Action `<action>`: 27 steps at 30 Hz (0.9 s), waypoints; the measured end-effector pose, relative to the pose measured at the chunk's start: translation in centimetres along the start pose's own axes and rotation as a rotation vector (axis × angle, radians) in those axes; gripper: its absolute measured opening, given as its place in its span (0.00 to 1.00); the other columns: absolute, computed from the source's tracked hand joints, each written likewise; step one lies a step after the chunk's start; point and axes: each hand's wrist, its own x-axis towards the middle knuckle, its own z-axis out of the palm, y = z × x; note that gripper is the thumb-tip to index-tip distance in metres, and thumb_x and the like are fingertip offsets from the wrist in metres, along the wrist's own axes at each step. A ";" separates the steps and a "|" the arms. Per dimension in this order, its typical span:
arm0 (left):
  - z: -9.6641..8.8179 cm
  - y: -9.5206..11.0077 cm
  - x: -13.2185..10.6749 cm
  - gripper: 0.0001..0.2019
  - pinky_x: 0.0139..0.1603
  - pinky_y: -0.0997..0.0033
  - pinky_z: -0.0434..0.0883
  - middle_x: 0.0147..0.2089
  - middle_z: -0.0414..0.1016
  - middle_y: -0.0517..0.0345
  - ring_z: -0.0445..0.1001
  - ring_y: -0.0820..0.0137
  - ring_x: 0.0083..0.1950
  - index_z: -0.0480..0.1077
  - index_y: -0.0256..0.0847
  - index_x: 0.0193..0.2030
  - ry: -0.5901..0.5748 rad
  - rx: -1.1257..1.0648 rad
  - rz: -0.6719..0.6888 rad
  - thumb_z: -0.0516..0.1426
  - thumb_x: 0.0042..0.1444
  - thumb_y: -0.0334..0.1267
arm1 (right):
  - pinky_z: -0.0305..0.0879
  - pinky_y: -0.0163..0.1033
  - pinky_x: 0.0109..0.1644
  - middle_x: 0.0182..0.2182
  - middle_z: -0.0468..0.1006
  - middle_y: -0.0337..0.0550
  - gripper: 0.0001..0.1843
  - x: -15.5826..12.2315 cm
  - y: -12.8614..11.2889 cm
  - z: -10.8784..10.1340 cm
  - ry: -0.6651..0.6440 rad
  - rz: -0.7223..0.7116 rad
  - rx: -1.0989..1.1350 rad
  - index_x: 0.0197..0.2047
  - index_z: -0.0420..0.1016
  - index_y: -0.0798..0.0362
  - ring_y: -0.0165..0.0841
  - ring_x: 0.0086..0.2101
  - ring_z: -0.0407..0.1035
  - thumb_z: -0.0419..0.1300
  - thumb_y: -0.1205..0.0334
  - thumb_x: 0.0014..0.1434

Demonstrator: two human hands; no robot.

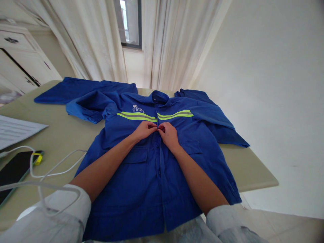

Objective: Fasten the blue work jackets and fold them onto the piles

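A blue work jacket [152,175] lies spread face up on a beige table [243,165], its sleeves folded out to both sides. Two yellow-green reflective stripes [136,116] cross its chest, and it has a white logo and two chest pockets. My left hand [143,131] and my right hand [168,135] meet at the centre front opening, just below the stripes. Their fingertips pinch the front edges of the jacket, and any button there is hidden by my fingers.
A black phone [15,172] with a white cable [58,168] and a yellow clip lies at the table's left, beside a sheet of paper [17,130]. White curtains [172,40] hang behind the table, and a white cabinet [25,57] stands at back left.
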 end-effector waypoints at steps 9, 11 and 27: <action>0.4 -0.2 0.1 0.14 0.35 0.70 0.67 0.32 0.81 0.56 0.74 0.67 0.33 0.81 0.36 0.34 0.013 0.068 0.021 0.63 0.55 0.46 | 0.73 0.40 0.42 0.35 0.80 0.39 0.06 0.5 1.0 -0.2 -0.005 0.016 0.232 0.38 0.78 0.49 0.35 0.35 0.75 0.67 0.66 0.56; 0.5 -0.2 0.1 0.13 0.36 0.69 0.68 0.33 0.82 0.55 0.75 0.66 0.33 0.81 0.36 0.37 0.040 0.086 0.012 0.63 0.54 0.45 | 0.74 0.41 0.42 0.34 0.81 0.38 0.08 0.5 1.2 -0.2 0.013 0.097 0.343 0.39 0.77 0.48 0.36 0.35 0.76 0.68 0.63 0.55; 0.1 0.1 -0.1 0.16 0.52 0.61 0.76 0.44 0.84 0.51 0.80 0.59 0.47 0.80 0.36 0.45 0.047 0.011 0.101 0.63 0.58 0.47 | 0.73 0.41 0.43 0.34 0.77 0.38 0.13 0.8 0.7 0.4 0.150 0.225 0.683 0.38 0.73 0.48 0.35 0.35 0.72 0.68 0.58 0.49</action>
